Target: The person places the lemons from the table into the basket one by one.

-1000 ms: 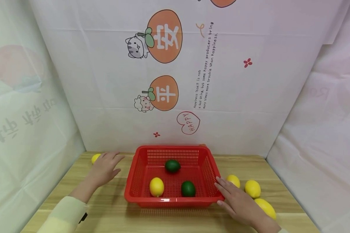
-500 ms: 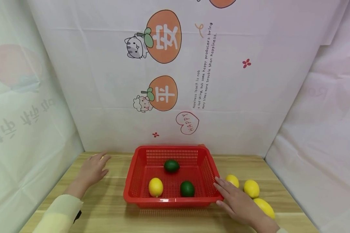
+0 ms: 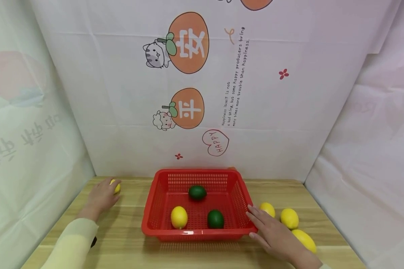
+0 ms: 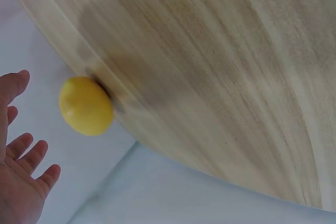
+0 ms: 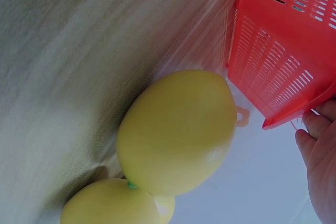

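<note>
At the table's back left, my left hand [image 3: 101, 196] reaches over a yellow lemon [image 3: 117, 188], which partly shows past the fingers. The left wrist view has the fingers spread, with a gap between them and the lemon [image 4: 86, 106]. A red plastic basket [image 3: 202, 232] sits in the middle, holding a yellow lemon [image 3: 179, 217] and two dark green oval fruits [image 3: 197, 192]. My right hand [image 3: 272, 234] rests its extended fingers on the basket's right rim, thumb apart from them. In the right wrist view its fingertips are at the rim.
Several yellow lemons [image 3: 289, 218] lie on the wooden table [image 3: 128, 246] right of the basket, close by the right hand. White printed cloth [image 3: 256, 149] closes off the back and both sides.
My left hand has moved left and come down over the back-left lemon, more of which now shows past its fingers. The right hand and basket have stayed put.
</note>
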A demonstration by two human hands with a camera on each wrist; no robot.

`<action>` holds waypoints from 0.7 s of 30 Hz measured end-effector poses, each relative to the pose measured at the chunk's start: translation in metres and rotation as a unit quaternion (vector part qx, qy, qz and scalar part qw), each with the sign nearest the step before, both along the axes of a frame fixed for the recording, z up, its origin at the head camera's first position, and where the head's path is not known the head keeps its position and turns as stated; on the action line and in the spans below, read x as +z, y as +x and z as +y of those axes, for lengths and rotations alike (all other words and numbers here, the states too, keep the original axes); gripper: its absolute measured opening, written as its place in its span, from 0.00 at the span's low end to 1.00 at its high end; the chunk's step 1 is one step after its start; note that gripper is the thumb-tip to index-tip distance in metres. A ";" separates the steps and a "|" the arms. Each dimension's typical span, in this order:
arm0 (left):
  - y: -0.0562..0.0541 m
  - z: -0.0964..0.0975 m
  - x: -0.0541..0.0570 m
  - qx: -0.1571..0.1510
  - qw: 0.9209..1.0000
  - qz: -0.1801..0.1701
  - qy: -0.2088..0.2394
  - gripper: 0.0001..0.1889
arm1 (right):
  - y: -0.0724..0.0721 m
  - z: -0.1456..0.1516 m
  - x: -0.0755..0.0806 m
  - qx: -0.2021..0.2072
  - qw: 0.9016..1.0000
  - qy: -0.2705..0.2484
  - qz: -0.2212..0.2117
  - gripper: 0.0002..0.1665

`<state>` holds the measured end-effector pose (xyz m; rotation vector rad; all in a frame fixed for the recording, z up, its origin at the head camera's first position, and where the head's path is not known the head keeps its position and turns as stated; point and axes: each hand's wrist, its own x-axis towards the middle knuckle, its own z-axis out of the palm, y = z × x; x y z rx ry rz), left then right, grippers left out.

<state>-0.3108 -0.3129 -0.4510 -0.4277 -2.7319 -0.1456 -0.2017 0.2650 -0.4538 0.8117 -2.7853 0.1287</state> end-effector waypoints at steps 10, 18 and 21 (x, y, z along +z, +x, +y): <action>-0.016 -0.007 -0.010 0.027 0.999 -0.017 0.022 0.25 | 0.003 0.002 0.000 0.002 1.000 -0.002 0.012 0.37; -0.021 -0.002 -0.021 0.043 0.995 -0.066 0.067 0.29 | 0.003 -0.002 0.002 -0.002 1.000 -0.007 -0.008 0.37; -0.025 0.000 -0.026 0.049 0.994 -0.081 0.064 0.31 | 0.003 -0.002 0.003 -0.007 1.000 -0.002 -0.015 0.38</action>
